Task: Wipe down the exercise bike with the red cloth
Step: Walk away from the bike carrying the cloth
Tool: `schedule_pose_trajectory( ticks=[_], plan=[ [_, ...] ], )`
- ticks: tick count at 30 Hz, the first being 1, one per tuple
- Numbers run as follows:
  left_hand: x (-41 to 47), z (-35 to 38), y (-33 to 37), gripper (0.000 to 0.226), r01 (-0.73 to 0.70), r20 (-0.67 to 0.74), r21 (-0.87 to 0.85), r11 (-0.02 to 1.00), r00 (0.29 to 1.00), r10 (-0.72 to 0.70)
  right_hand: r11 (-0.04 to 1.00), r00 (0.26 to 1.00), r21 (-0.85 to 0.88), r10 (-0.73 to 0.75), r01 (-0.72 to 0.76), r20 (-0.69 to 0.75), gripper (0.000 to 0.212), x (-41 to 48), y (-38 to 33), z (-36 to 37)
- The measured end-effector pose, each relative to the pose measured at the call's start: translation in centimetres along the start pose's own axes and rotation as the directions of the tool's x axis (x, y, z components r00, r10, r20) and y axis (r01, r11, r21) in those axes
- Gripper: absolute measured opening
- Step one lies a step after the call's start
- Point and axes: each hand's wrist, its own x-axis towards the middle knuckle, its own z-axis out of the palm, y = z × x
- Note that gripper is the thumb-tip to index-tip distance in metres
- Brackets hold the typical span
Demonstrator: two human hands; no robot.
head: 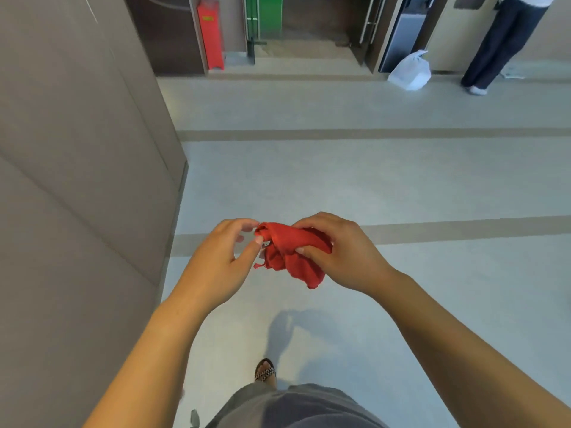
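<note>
The red cloth [290,251] is hanging bunched in the air in front of the person's waist, above the pale floor [401,180], between the two hands. The right hand [343,251] is wrapping its grip around the cloth's right part, thumb pressing from the near side and fingers curling over the top, so it is carrying the bulk. The left hand [222,254] is pinching the cloth's left tip between thumb and forefinger, its other fingers curling loosely on nothing. The step in hand is probably readying the cloth: drawing the pinched tip leftward to open the bunch, then folding a flat pad, since a crumpled wad is likely wiping poorly. No exercise bike is showing; a grey wall panel [77,180] is running along the left, and a white bag [409,71] and a standing person [500,41] are far off on the right.
</note>
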Motion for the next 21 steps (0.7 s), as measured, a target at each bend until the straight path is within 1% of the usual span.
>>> schedule_pose_trajectory(
  ticks=[3, 6, 12, 16, 21],
  plan=[
    [6.2, 0.7, 0.7, 0.028, -0.035, 0.062, -0.004, 0.999, 0.997, 0.036, 0.999, 0.996, 0.021, 0.049, -0.048, -0.068, 0.027, 3.6, 2.8, -2.1],
    [11.4, 1.6, 0.7, 0.028, -0.041, 0.105, -0.015, 0.999, 0.994, 0.042, 0.994, 0.989, 0.037, 0.106, -0.103, -0.100, 0.028, 6.9, 6.0, -3.7],
    [24.4, 5.3, 1.5, 0.027, -0.066, 0.160, 0.015, 0.998, 0.985, 0.063, 0.993, 0.976, 0.036, 0.121, -0.116, -0.179, 0.029, 15.7, 14.1, -8.3],
    [34.9, 8.3, 4.0, 0.028, -0.084, 0.163, 0.016, 0.996, 0.983, 0.080, 0.991, 0.976, 0.036, 0.130, -0.126, -0.176, 0.029, 22.6, 20.0, -13.4],
    [47.3, 12.5, 7.9, 0.028, -0.083, 0.206, 0.023, 0.996, 0.976, 0.077, 0.987, 0.971, 0.049, 0.159, -0.153, -0.180, 0.027, 29.9, 27.1, -21.1]
  ],
)
